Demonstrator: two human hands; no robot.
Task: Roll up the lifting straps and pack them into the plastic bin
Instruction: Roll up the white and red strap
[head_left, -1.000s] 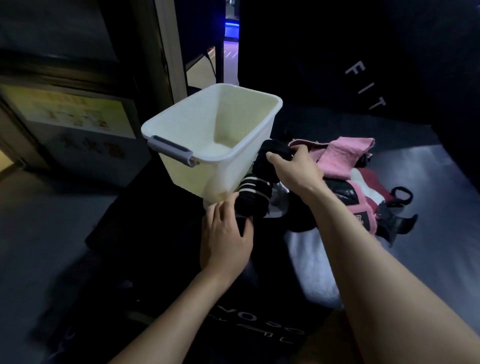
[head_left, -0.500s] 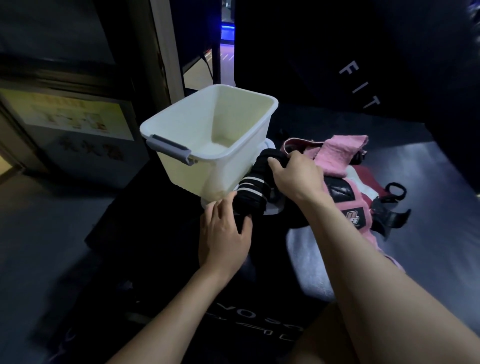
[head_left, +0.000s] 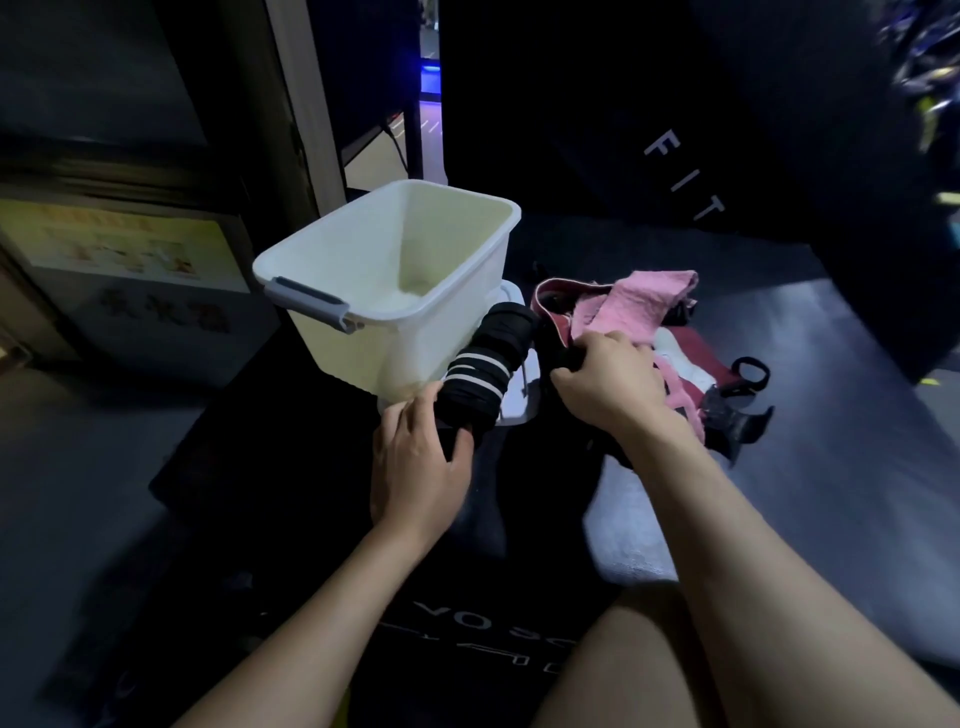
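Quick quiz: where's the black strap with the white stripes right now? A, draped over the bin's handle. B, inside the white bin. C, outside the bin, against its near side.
C: the black striped strap lies outside the white bin, beside its near wall; left hand grips its end.

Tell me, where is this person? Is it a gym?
Probably a gym, yes. The dark panel behind bears the letters "FIT", a pile of pink and black lifting straps lies on a dark rubbery floor mat, and a white plastic bin stands ready for packing them.
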